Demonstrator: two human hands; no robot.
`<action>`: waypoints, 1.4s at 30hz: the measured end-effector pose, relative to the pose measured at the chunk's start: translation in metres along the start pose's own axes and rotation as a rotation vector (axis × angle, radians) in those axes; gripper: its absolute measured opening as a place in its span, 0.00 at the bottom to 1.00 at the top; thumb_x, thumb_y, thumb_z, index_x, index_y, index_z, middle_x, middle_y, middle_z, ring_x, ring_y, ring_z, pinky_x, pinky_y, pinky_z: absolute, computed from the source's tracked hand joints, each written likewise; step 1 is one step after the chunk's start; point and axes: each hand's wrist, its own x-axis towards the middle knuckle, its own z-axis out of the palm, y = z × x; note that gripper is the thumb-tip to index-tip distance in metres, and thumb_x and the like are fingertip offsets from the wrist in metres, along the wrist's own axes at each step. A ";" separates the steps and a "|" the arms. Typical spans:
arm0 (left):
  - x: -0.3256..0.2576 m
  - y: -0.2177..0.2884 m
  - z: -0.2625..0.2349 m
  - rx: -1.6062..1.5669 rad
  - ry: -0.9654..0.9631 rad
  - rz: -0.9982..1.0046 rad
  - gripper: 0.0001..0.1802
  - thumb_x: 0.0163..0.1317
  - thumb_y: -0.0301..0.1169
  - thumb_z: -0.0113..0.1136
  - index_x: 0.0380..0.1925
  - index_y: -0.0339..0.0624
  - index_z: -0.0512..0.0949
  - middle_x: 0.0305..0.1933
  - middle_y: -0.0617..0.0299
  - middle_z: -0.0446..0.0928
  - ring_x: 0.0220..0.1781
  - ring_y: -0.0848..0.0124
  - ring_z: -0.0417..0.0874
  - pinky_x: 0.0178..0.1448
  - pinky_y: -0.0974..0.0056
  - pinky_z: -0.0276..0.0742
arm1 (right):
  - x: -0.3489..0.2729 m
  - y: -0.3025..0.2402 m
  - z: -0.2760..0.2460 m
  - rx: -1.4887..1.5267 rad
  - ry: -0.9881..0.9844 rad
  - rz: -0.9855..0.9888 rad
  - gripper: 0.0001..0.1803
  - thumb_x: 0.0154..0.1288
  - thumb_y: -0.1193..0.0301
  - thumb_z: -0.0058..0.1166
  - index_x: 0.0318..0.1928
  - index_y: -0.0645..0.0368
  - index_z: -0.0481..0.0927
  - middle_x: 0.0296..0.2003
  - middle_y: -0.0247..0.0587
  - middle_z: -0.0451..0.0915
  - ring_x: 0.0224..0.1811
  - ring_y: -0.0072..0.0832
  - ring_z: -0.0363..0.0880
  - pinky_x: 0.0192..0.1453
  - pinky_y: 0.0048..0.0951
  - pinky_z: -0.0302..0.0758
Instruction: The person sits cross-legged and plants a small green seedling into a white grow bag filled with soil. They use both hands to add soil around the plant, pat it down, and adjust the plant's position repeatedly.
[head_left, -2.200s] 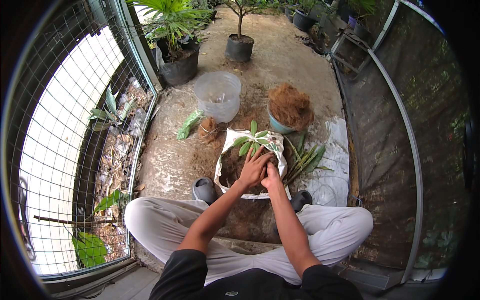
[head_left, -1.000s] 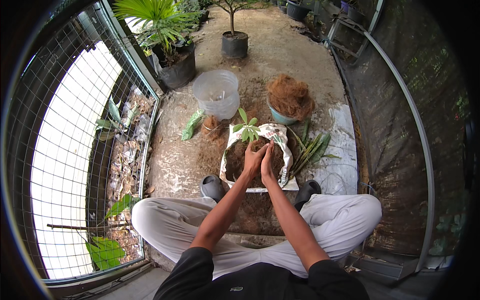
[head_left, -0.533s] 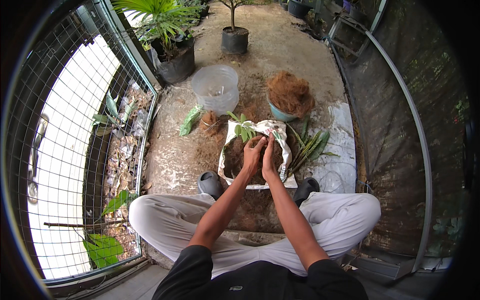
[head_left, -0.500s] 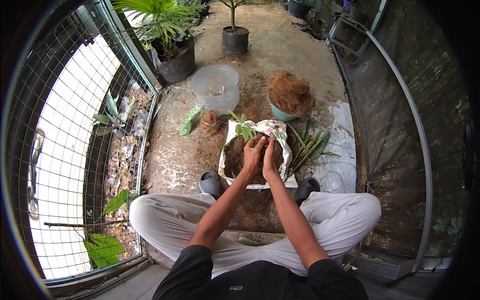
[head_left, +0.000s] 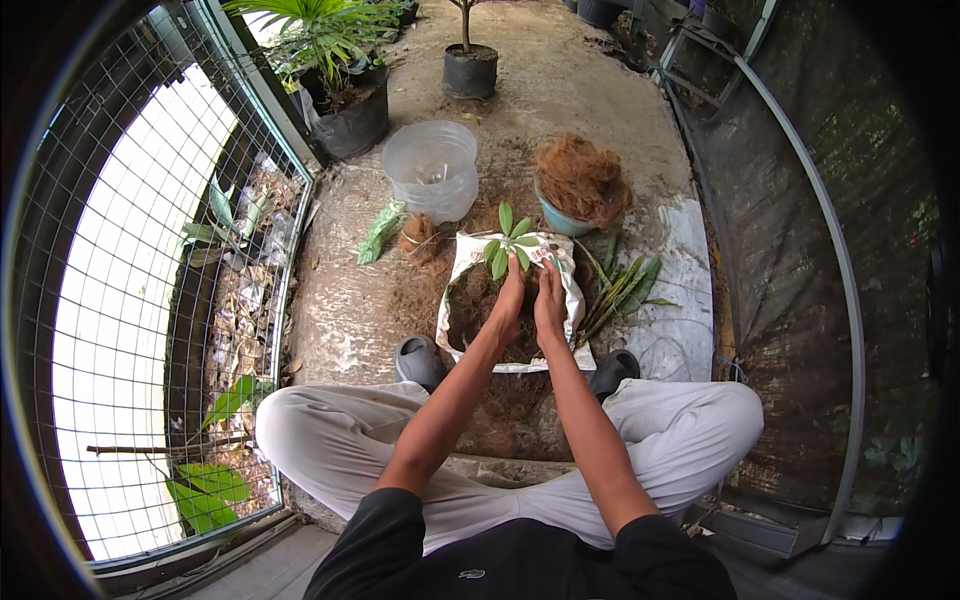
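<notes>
I'm seated cross-legged on the concrete floor (head_left: 340,320), both arms out front. Left hand (head_left: 508,300) and right hand (head_left: 548,298) sit side by side, nearly touching, fingers curled down into the dark soil (head_left: 478,312) at the foot of a small green seedling (head_left: 510,245). They look cupped around the stem base, probably to keep it upright while the soil is firmed; whether they actually pinch the stem I can't tell. The seedling stands at the far edge of the white planting bag (head_left: 515,310), which lies just ahead of my knees with its mouth rolled open for reach. Within arm's length: a teal bowl of coconut fibre (head_left: 582,185) beyond the bag, a clear plastic tub (head_left: 432,170) far left of it, a bundle of green cuttings (head_left: 622,290) just right. Grey sandals (head_left: 420,362) flank the near end of the bag.
</notes>
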 end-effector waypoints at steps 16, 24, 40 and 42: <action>-0.034 0.006 0.028 0.265 -0.015 0.453 0.22 0.60 0.33 0.58 0.51 0.32 0.71 0.42 0.54 0.79 0.42 0.71 0.78 0.48 0.68 0.73 | -0.002 0.002 0.003 -0.029 0.164 -0.202 0.26 0.75 0.56 0.29 0.66 0.56 0.57 0.60 0.45 0.64 0.62 0.37 0.64 0.64 0.35 0.63; -0.042 0.003 0.032 0.259 0.045 0.474 0.16 0.59 0.28 0.52 0.46 0.33 0.68 0.36 0.56 0.77 0.38 0.72 0.76 0.45 0.67 0.73 | -0.012 -0.009 0.012 0.147 0.248 -0.152 0.31 0.73 0.48 0.25 0.66 0.57 0.58 0.58 0.46 0.67 0.59 0.36 0.67 0.62 0.35 0.64; -0.022 -0.003 0.024 0.113 -0.244 0.375 0.19 0.72 0.43 0.41 0.37 0.39 0.75 0.38 0.63 0.75 0.40 0.74 0.74 0.51 0.69 0.68 | -0.010 -0.037 0.011 0.192 0.277 -0.020 0.31 0.72 0.46 0.29 0.59 0.56 0.68 0.48 0.38 0.73 0.52 0.31 0.72 0.58 0.33 0.66; -0.024 -0.003 0.026 0.221 -0.260 0.426 0.18 0.72 0.41 0.42 0.37 0.39 0.75 0.38 0.64 0.75 0.40 0.76 0.72 0.50 0.70 0.67 | -0.008 -0.034 0.005 0.191 0.312 -0.026 0.29 0.72 0.47 0.32 0.55 0.56 0.74 0.51 0.37 0.73 0.54 0.30 0.71 0.59 0.33 0.66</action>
